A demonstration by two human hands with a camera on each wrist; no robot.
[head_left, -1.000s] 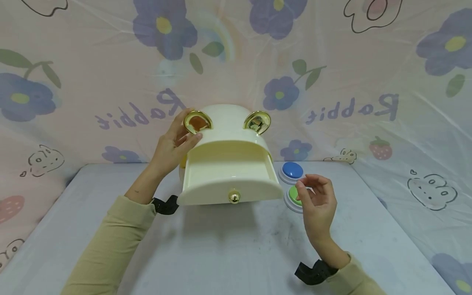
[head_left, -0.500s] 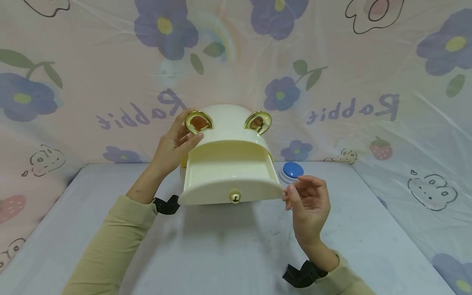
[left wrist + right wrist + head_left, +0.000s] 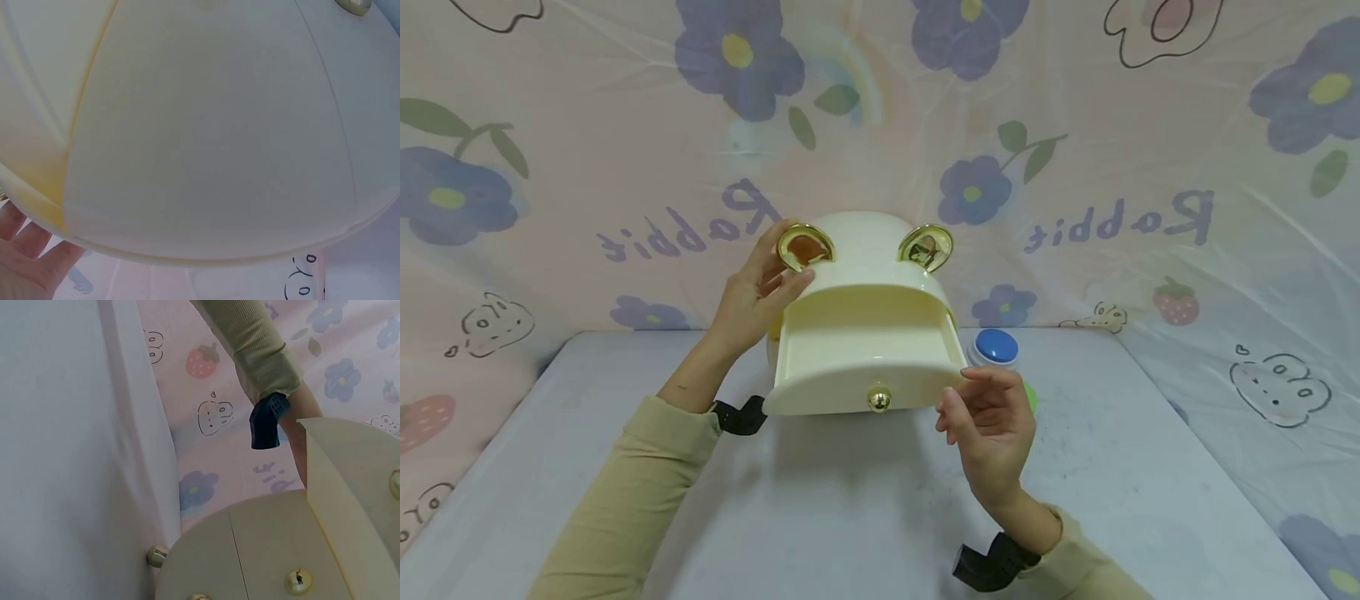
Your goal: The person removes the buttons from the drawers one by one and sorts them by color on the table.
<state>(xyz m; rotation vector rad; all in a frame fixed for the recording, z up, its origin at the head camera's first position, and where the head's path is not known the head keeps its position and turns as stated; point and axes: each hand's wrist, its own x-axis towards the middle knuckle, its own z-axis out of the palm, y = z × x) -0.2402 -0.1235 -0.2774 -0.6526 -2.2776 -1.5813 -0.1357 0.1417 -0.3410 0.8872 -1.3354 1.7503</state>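
In the head view a cream storage box (image 3: 861,250) with two gold rimmed ears stands mid-table. Its drawer (image 3: 820,393), fitted with a gold ball knob (image 3: 878,398), is pulled out and shows a bare inside. My left hand (image 3: 747,304) holds the box at the left ear, thumb in front and other fingers partly hidden behind. Loosely bent and holding nothing, my right hand (image 3: 996,429) is at the drawer front's right corner; whether it touches is unclear. Drawer and gold feet show in the right wrist view. Part of a hand (image 3: 28,272) edges into the left wrist view.
Right of the box is a blue-topped round button (image 3: 996,345). A green one (image 3: 1032,397) is mostly hidden behind my right hand. Both stand on a white table (image 3: 850,517), backed by a flower-print cloth (image 3: 880,158).
My right hand has moved left from beside the green button to the drawer's right corner. The left hand, the box and its pulled-out drawer look unchanged.
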